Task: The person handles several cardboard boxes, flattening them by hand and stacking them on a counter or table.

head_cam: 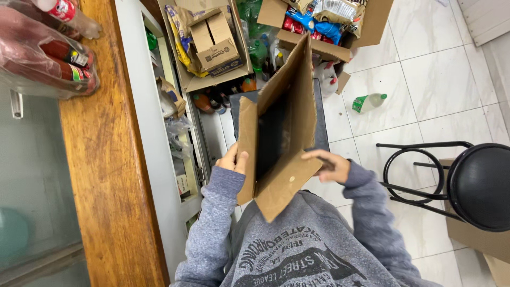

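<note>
We hold an empty cardboard box (279, 133) up in front of our chest, its open mouth toward us and its long axis running away from us over the floor. Our left hand (234, 159) pinches the left flap, thumb on its near face. Our right hand (330, 165) clasps the lower right flap. The box sits between both hands, equally near each.

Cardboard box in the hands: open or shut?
Open. The cardboard box has its flaps spread, showing a dark interior; contents cannot be told. The left hand and right hand grip its sides.
</note>
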